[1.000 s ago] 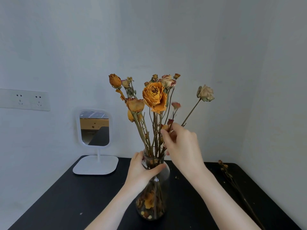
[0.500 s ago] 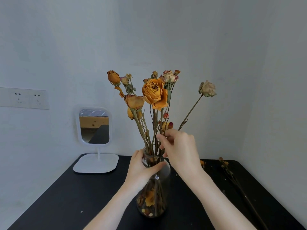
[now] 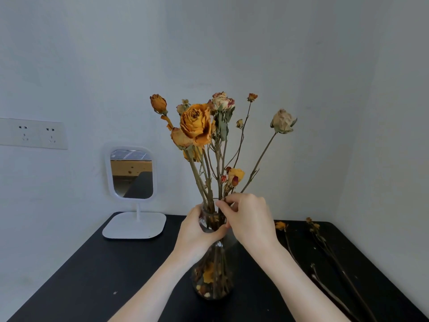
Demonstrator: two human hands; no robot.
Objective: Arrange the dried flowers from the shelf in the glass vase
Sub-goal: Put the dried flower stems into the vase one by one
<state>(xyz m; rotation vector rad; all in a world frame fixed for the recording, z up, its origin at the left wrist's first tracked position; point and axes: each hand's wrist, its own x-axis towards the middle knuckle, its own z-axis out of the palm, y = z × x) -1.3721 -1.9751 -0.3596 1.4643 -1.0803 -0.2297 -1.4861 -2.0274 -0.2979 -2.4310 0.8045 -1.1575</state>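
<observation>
"Two hands, both at the glass vase (image 3: 212, 270). Where does it stand?"

"Mid-surface, upright, well apart from every edge. The black surface (image 3: 92, 275) is matte with rounded back corners, and it butts against pale walls behind and on the right."

"Any room around it?"

"On the left there is open black surface between the vase and the white mirror (image 3: 131, 173), which stands back-left on a thin post and a flat square base. On the right, loose stems (image 3: 281, 225) lie along the surface near the wall."

"What about the vase itself?"

"It is clear glass with a narrow neck flaring to a round belly. Inside are thin brown stems, with fallen petals and crumbs gathered at the bottom."

"And the blooms?"

"The dried flowers (image 3: 197, 123) fan out above the rim, papery orange, cream and pink heads on stiff, wiry stalks. One pale bud leans out to the right."

"The hands?"

"The left hand (image 3: 197, 231) wraps the neck, its fingers (image 3: 218, 231) clamped around the glass. The right hand (image 3: 250, 219) sits just above the rim, fingers (image 3: 228, 199) curled together and pinching the stems there."

"Anything else?"

"A white double socket plate (image 3: 34, 133) on the left wall."
</observation>
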